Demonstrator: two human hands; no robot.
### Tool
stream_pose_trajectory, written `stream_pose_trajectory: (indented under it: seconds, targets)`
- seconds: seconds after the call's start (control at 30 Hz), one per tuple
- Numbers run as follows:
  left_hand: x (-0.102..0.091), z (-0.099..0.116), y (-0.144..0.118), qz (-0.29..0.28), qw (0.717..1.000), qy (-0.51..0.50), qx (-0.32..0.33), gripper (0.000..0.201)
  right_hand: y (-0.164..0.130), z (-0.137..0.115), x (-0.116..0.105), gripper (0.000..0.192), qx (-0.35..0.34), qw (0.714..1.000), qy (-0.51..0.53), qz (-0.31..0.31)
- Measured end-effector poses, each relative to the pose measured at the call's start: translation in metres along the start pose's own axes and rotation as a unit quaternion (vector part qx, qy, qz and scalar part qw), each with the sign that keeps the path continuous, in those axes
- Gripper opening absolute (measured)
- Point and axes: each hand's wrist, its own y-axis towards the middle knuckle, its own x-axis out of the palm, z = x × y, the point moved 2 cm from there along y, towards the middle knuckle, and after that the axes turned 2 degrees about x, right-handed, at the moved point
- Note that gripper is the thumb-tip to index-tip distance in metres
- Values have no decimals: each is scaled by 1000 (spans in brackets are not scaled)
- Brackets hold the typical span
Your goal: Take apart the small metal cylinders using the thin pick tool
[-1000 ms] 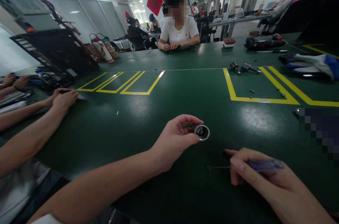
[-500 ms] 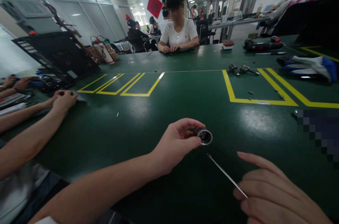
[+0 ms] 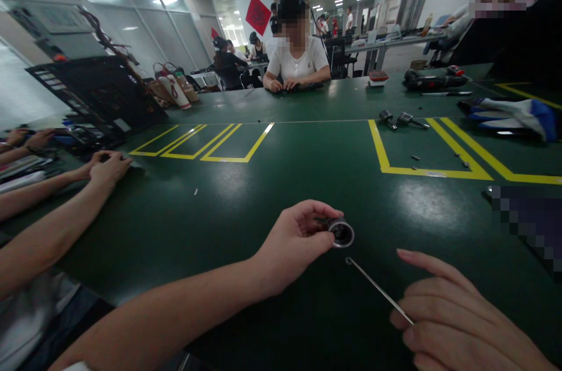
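My left hand (image 3: 293,242) pinches a small round metal part (image 3: 341,233) with a dark hollow centre, holding it just above the green table (image 3: 246,201). My right hand (image 3: 456,324) at the lower right grips a thin screwdriver; its slim metal shaft (image 3: 377,290) points up and left, the tip a short way below the round part and apart from it. The handle is hidden inside my fist.
A co-worker's arms (image 3: 65,207) rest on the table at the left beside a black rack (image 3: 96,96). A person in white sits across the table. Yellow tape boxes (image 3: 386,151) hold small metal parts (image 3: 397,119) and screws. A power tool (image 3: 432,78) and gloves (image 3: 509,110) lie far right.
My right hand turned the screwdriver from lying level to pointing up-left at the round part, its handle now hidden. My left hand drifted slightly down and right with the part.
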Motion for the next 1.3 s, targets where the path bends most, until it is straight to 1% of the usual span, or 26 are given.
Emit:
stream_pose_trajectory:
  seconds: [0.1, 0.23, 0.33, 0.43, 0.5, 0.53, 0.57, 0.63, 0.73, 0.8, 0.9, 0.97, 1.07, 1.3]
  targets:
    - [-5, -2, 3, 13, 1000, 6, 11, 24, 6, 0, -2, 17, 23, 999, 4, -23]
    - [-6, -3, 4, 15, 1000, 9, 10, 24, 9, 0, -2, 17, 49, 997, 0, -68]
    - [-5, -4, 3, 14, 1000, 4, 8, 24, 5, 2, 1, 18, 64, 994, 3, -89]
    - [-5, -4, 3, 16, 1000, -1, 7, 24, -3, 6, 5, 14, 103, 990, 15, -99]
    - [-4, -3, 3, 15, 1000, -5, 5, 24, -9, 11, 6, 7, 142, 986, 3, -88]
    - [-4, -3, 3, 15, 1000, -6, 3, 24, -12, 13, 5, 7, 164, 984, -12, -73]
    - [-4, -3, 3, 13, 1000, -7, 2, 24, -14, 14, 5, 12, 187, 980, -28, -60]
    - [-4, -2, 3, 8, 1000, -6, 1, 23, -16, 17, 3, 16, 227, 971, -47, -50]
    - [-4, -2, 3, -1, 1000, -2, 2, 23, -13, 19, 1, 18, 245, 967, -19, -63]
    - [-4, -2, 3, -1, 1000, 2, 2, 24, -8, 20, 1, 18, 256, 965, 2, -55]
    - [-4, -2, 3, 4, 1000, 1, 2, 25, -5, 22, 3, 15, 300, 952, 37, -49]
    - [-4, -2, 3, 8, 1000, -2, 3, 25, -6, 23, 4, 20, 330, 941, 60, -47]
    - [-4, -3, 4, 7, 1000, -2, 4, 24, -11, 24, 7, 26, 363, 928, 66, -52]
    - [-6, -5, 5, -2, 1000, -3, 1, 23, -20, 29, 14, 30, 405, 905, 105, -76]
